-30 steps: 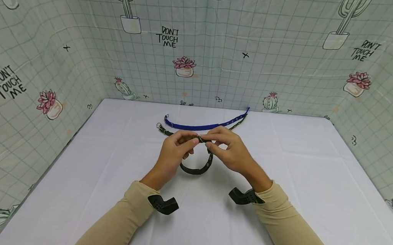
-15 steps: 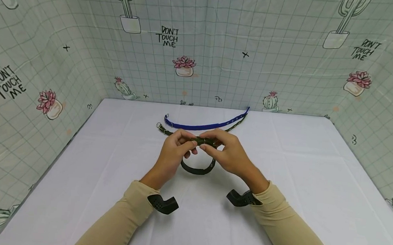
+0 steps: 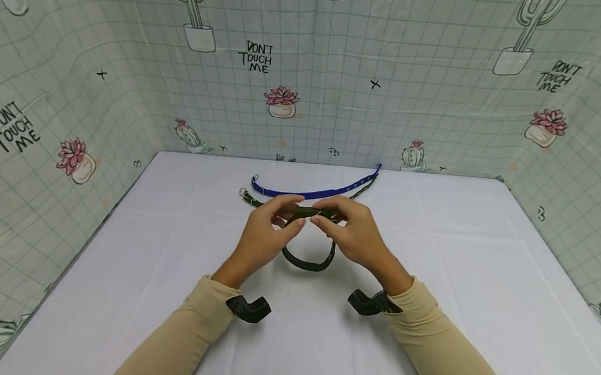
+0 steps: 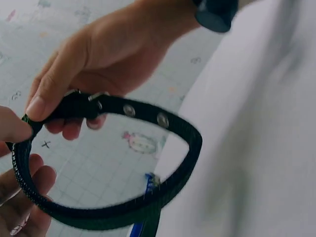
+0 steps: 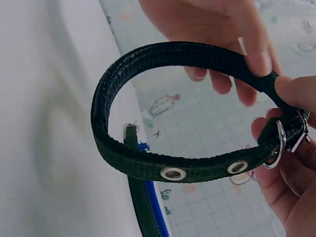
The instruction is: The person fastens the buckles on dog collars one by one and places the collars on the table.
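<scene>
A dark green dog collar [image 3: 307,264] hangs as a loop between both hands, above the white table. My right hand [image 3: 355,230] pinches it beside the buckle [image 5: 300,129] and the metal D-ring [image 5: 279,148]. My left hand [image 3: 265,226] holds the neighbouring stretch loosely, with its thumb [image 5: 260,61] on one side and fingers behind. Metal eyelets [image 5: 173,174] line the band in the right wrist view. The strap under the right thumb is partly hidden.
Behind the hands a blue collar [image 3: 300,195] lies stretched out on the white table [image 3: 116,243]. Just in front of it is a green collar [image 3: 249,199], partly covered by the hands. Patterned cloth [image 3: 342,55] rises along the back and sides.
The collar has been turned, and its loop now hangs slightly further right. My left thumb and fingers have spread a little. The right hand has shifted slightly and still pinches the band.
</scene>
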A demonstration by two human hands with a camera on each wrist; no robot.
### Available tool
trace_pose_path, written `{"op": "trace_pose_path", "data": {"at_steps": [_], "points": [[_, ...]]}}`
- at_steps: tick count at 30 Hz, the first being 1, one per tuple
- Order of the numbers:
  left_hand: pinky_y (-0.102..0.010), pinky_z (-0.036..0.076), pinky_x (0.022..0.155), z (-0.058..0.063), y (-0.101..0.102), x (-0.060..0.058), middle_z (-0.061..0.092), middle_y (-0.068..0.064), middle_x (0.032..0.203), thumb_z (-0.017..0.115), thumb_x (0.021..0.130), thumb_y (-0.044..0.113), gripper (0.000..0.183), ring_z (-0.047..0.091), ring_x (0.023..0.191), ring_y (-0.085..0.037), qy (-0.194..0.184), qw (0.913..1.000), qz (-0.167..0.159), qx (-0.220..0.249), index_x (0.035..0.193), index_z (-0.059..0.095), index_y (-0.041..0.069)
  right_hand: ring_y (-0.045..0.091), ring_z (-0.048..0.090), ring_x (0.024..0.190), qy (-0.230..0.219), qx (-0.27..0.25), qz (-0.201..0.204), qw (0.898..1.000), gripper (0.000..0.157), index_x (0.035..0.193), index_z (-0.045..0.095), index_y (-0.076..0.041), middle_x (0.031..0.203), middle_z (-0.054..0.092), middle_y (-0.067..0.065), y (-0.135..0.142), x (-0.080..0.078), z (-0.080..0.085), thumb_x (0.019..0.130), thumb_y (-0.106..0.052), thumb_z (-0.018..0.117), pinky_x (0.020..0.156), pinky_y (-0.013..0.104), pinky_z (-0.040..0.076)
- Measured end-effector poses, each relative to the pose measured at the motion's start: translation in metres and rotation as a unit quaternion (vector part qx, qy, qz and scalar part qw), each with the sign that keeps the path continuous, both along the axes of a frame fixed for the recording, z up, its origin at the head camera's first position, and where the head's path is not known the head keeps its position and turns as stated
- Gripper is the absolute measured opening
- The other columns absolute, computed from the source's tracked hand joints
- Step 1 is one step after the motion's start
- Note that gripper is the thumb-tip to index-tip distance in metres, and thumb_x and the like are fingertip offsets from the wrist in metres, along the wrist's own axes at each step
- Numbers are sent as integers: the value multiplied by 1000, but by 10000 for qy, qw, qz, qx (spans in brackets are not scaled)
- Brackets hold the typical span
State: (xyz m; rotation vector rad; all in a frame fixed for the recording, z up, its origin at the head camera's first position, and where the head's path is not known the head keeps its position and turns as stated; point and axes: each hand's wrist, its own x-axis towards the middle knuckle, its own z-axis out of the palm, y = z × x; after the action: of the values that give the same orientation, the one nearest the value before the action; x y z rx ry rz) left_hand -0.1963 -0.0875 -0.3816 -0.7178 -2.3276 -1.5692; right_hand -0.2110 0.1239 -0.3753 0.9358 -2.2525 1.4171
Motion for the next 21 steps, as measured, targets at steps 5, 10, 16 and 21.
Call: {"op": "trace_pose_path", "data": {"at_steps": [5,10,16,21], "points": [[-29,54,68,-1,-1,-2,67,-1,108,73,94,14,27,63,91,-10,820,9951,289,-471,120,73,10,15,65,76,-273,-15,-45,9996,21,112,72,-5,103,72,3,0,-1,-1,93,-14,74,66,33,55],[-31,54,66,-2,-6,-5,65,-2,106,73,93,14,23,63,90,-12,856,9931,639,-487,115,76,8,13,67,82,-683,234,-171,9972,32,123,69,-6,102,71,1,-1,-4,-5,95,-22,72,71,35,57],[-36,53,71,-2,-17,-11,60,-3,99,74,92,14,21,63,87,-15,565,9900,1189,-506,111,77,6,14,66,85,-1445,671,-235,9869,44,133,63,-11,93,70,-3,-5,-6,-13,96,-32,71,75,38,54],[-36,48,68,-2,-22,-14,59,-3,94,76,90,17,22,60,85,-16,417,9874,1417,-574,110,78,7,18,66,82,-1925,613,-154,9793,51,139,58,-12,92,72,-3,-6,-5,-18,95,-34,71,71,39,52]]}}
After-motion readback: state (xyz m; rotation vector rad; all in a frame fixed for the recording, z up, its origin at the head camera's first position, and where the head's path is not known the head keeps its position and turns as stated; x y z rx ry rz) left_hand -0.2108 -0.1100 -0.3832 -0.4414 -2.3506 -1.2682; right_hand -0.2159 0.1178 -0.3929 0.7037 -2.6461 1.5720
